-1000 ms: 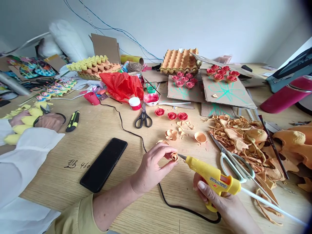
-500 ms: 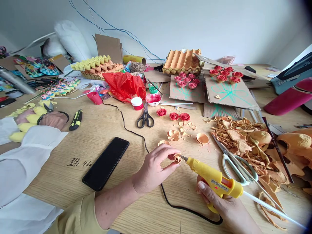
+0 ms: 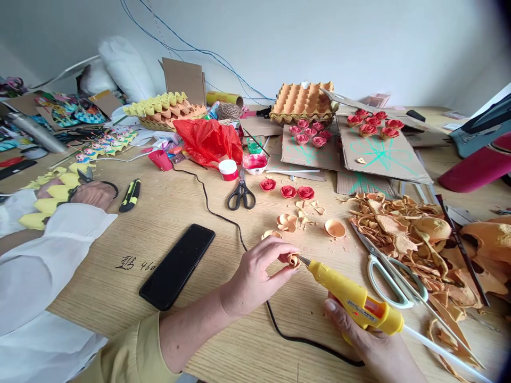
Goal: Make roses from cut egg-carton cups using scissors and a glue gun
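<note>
Head cam: my L hand (image 3: 253, 276) pinches the rolled orange rosette (image 3: 294, 261) betw. thumb and fingers, just above the tabletop (image 3: 223, 258); R hand (image 3: 373, 343) is wrapped round the yellow glue gun (image 3: 353, 292), nozzle right at the rosette's edge. Open room: L of the wrist, out to the phone (image 3: 178, 266). R side tighter, scissors (image 3: 372, 249) and orange scraps (image 3: 393, 229) near. Containers: white bowl (image 3: 255, 171) w/ red inside, green stuff in a clear cup (image 3: 255, 145).

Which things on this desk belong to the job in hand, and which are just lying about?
Belong:
glue gun, in the right hand
rolled flower, in the left hand
orange cup, probably
orange petal piece, probably

Seemingly lying about:
phone
red bag
pink bottle
</note>
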{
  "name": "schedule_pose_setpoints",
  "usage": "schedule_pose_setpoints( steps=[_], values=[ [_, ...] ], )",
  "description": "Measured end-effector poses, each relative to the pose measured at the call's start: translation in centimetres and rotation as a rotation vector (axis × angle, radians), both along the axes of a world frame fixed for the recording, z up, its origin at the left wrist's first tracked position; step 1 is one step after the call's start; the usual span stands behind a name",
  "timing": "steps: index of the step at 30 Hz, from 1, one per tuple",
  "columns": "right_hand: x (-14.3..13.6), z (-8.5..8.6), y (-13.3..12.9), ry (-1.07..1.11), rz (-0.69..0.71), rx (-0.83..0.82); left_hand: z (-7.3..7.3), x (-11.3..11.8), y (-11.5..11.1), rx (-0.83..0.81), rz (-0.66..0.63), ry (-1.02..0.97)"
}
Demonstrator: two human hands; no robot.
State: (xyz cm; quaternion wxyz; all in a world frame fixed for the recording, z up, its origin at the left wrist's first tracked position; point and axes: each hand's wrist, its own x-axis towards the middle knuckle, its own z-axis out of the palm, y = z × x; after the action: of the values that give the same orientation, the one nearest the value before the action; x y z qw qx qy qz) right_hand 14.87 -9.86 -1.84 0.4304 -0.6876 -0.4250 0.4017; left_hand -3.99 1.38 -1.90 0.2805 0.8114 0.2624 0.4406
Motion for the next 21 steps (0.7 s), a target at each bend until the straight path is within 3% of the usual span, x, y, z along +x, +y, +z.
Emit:
schedule_pose_setpoints(
  steps=[9, 18, 21],
  values=[
    [-0.3, 0.5, 0.3, -0.055, -0.041, 0.07, 0.1, 0.0, 0.2, 0.022, -0.007, 0.007],
    [1.0, -0.6, 0.5, -0.241, 0.11, 0.212, 0.2, 0.2, 0.1, -0.147, -0.037, -0.072],
    [1.9, -1.5, 0.7, -0.364, 0.244, 0.315, 0.3, 0.3, 0.1, -0.236, -0.057, -0.105]
  ],
)
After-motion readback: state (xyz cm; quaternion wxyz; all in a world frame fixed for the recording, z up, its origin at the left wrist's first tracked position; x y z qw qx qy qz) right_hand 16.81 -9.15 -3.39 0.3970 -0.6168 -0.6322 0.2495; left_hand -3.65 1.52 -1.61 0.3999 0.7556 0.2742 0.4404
